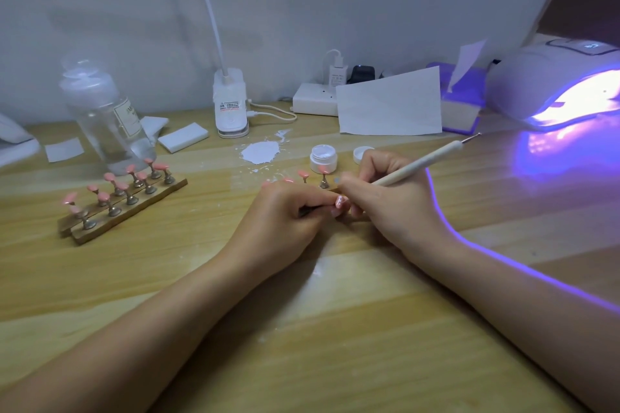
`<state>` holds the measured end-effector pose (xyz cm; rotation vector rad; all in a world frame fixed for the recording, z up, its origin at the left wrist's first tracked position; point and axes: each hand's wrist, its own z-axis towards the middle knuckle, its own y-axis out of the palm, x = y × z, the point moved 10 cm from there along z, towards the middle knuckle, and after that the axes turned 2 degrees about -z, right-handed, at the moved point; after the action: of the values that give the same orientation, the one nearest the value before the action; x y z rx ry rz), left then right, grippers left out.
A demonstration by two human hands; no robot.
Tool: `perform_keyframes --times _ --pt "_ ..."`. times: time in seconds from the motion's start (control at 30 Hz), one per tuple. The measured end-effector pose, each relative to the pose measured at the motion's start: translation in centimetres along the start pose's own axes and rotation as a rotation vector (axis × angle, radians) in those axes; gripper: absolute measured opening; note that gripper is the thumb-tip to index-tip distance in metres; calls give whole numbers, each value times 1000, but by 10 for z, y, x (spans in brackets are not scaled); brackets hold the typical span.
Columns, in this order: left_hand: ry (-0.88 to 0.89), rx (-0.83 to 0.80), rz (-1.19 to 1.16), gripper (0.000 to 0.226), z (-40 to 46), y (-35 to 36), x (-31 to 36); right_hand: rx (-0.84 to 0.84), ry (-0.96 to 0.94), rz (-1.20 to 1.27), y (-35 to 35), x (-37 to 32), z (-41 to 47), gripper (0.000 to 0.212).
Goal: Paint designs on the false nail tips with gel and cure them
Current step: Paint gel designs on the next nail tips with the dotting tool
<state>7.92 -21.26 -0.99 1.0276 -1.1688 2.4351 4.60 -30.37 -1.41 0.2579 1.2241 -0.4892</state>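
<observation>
My left hand (288, 211) pinches a small metal stand topped by a pink nail tip (339, 202) with white marks on it. My right hand (385, 198) grips a cream-handled dotting pen (422, 161) like a pencil, its working end down at that tip and hidden by my fingers. Behind my hands a wooden strip carries more pink tips on stands (323, 174). A second wooden holder (124, 201) with several pink tips lies at the left. An open white gel jar (323, 157) stands behind, its lid (362, 153) beside it. The curing lamp (557, 87) glows violet at the far right.
A clear pump bottle (107, 121) stands at the back left near white pads (183, 137). A splash of white gel (261, 151) marks the wooden table (302, 329). A clip lamp base (231, 104), power strip (315, 99), paper sheet (389, 107) and tissue box (461, 104) line the wall.
</observation>
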Motion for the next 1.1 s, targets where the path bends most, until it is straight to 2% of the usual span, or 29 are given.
perform_keyframes --times 1.1 --pt "-11 1 -2 15 1 1 -1 12 -5 -32 -1 0 0 37"
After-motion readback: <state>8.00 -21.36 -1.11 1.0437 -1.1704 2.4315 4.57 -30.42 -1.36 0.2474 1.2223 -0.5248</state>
